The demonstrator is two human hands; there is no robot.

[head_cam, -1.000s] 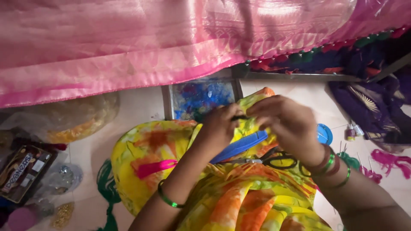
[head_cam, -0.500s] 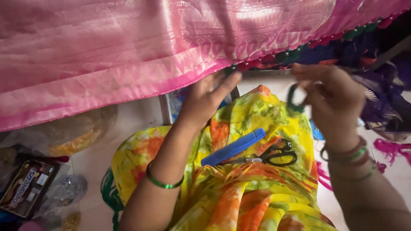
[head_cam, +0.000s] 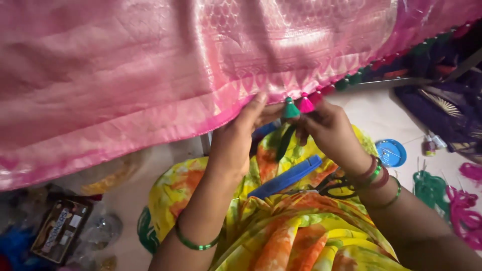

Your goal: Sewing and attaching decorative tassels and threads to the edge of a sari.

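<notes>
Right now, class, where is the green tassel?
In the head view, the green tassel hangs at the pink cloth's lower edge, centre frame, between the left hand and right hand, beside a pink tassel.
</notes>
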